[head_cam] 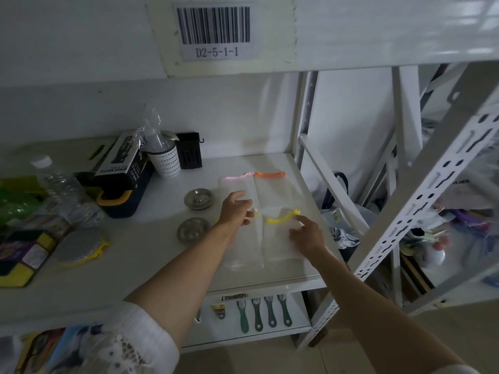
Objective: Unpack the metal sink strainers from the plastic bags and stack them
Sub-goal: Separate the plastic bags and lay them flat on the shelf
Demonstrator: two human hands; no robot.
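Two bare metal sink strainers lie side by side on the white shelf [162, 265], one farther back [199, 198] and one nearer [193, 230], not stacked. To their right, empty clear plastic bags lie flat: one with an orange zip [270, 174], one with a pink zip [234, 177], and a yellow-zip bag [280, 217] on top. My left hand [234, 209] pinches the left end of the yellow-zip bag. My right hand [307, 234] rests open on that bag, index finger at the zip's right end. A round grey disc in a yellow-zip bag [78, 245] lies at the left.
Behind the strainers stand a spray-bottle box [121, 168], a white perforated cup [166, 160] and a black holder [190, 153]. A water bottle [60, 184] lies at the left. Slotted white uprights [421, 201] rise at the right. Green-handled brushes [259, 314] lie on the lower shelf.
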